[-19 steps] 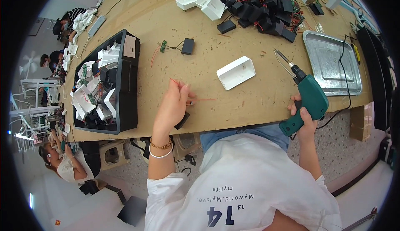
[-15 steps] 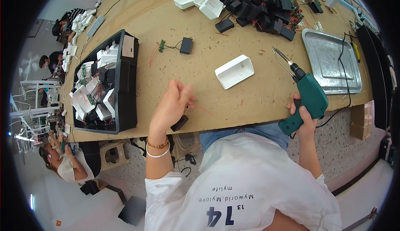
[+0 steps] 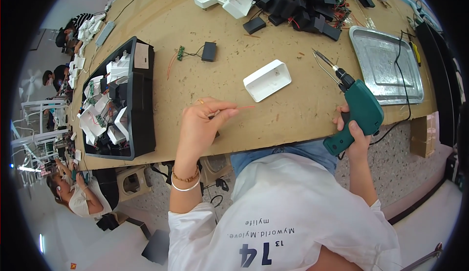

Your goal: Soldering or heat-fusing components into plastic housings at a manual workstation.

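Thumb and fingers of my left hand [image 3: 199, 127] pinch a thin red wire [image 3: 247, 107], whose end sticks out to the right over the table. A dark part shows behind these fingers, mostly hidden. My right hand [image 3: 358, 141] is wrapped round the handle of a green soldering gun [image 3: 365, 106]. Its metal tip [image 3: 320, 56] points up and left, beside a thin curved tube. Between the two hands, a white plastic case [image 3: 267, 80] lies with its hollow side up. Farther left rest a black block [image 3: 209, 51] and a small green circuit board [image 3: 181, 52], joined by wires.
On the left stands a black bin [image 3: 142, 100] of white shells and boards. A pile of black blocks [image 3: 305, 10] with wires lies at the back, beside white shells [image 3: 237, 3]. A metal tray [image 3: 386, 63] with a cable across it is at right. Co-workers sit far left.
My left hand has moved slightly up and right, and the red wire now points out from its pinched fingers. The soldering gun stays in my right hand. The view has shifted a little.
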The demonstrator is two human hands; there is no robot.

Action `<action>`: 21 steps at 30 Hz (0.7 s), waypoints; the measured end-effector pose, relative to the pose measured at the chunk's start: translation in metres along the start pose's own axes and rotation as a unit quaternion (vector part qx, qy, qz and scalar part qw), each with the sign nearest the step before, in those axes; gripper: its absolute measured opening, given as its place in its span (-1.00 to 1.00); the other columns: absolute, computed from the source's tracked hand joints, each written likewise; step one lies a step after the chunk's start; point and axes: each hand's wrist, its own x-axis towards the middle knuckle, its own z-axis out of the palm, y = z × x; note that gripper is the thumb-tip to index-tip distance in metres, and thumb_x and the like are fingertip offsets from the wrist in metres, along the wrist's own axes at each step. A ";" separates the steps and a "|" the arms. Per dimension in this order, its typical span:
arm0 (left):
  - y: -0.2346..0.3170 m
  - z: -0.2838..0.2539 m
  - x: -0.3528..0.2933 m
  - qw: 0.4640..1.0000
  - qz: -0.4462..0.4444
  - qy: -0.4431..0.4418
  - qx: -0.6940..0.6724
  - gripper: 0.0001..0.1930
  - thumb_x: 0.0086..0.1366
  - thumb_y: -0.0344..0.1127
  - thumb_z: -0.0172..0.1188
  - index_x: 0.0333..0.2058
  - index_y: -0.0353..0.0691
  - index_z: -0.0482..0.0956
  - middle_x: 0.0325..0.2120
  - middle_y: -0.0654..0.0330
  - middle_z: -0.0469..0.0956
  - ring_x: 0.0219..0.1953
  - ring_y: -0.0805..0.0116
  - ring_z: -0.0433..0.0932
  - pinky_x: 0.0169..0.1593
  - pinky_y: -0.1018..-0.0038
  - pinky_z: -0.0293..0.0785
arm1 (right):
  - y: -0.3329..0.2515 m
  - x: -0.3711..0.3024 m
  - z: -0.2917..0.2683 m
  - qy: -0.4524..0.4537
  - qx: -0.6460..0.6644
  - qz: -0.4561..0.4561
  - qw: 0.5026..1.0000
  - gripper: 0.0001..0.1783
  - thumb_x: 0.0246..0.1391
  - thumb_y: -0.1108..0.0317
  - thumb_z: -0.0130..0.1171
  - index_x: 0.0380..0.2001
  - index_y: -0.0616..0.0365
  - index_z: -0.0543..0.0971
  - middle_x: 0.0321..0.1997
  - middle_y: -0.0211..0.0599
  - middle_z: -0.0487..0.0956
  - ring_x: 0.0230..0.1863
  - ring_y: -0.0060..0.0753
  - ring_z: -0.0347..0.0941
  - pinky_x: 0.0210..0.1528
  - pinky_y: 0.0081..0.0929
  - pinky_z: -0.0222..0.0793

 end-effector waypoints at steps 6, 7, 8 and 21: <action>0.029 0.063 0.013 0.984 0.018 0.174 -0.015 -0.90 0.10 -0.40 0.31 -0.46 -0.29 0.58 -0.35 0.11 0.56 -0.33 0.30 0.49 -0.26 0.38 0.44 | 0.000 -0.004 0.005 0.005 0.024 -0.008 1.000 -0.43 0.04 0.12 0.13 -0.01 0.38 0.39 -0.11 -0.08 0.45 -0.38 -0.47 0.41 -0.21 -0.39 0.38; 0.025 0.072 0.018 0.960 0.092 0.243 0.106 -0.89 0.10 -0.41 0.29 -0.49 -0.28 0.54 -0.25 0.07 0.52 -0.24 0.18 0.47 -0.16 0.27 0.40 | 0.001 -0.006 0.006 0.002 0.038 -0.021 0.999 -0.41 0.02 0.09 0.15 -0.03 0.38 0.39 -0.12 -0.08 0.45 -0.39 -0.46 0.41 -0.23 -0.41 0.37; 0.021 0.080 0.023 0.911 0.164 0.305 0.225 -0.88 0.10 -0.41 0.28 -0.51 -0.27 0.51 -0.15 0.02 0.48 -0.15 0.07 0.44 -0.07 0.17 0.37 | 0.000 -0.008 0.008 0.000 0.034 -0.019 0.999 -0.41 0.02 0.09 0.15 -0.03 0.38 0.39 -0.12 -0.08 0.45 -0.39 -0.46 0.41 -0.23 -0.41 0.37; 0.008 0.107 0.050 0.917 0.167 0.284 0.226 -0.89 0.05 -0.45 0.22 -0.48 -0.36 0.50 -0.07 0.03 0.45 -0.02 0.00 0.39 0.01 0.15 0.28 | 0.000 -0.030 0.006 -0.091 -0.134 0.119 0.980 -0.35 0.01 0.13 0.22 0.10 0.33 0.40 -0.02 -0.21 0.50 -0.30 -0.49 0.41 -0.24 -0.49 0.35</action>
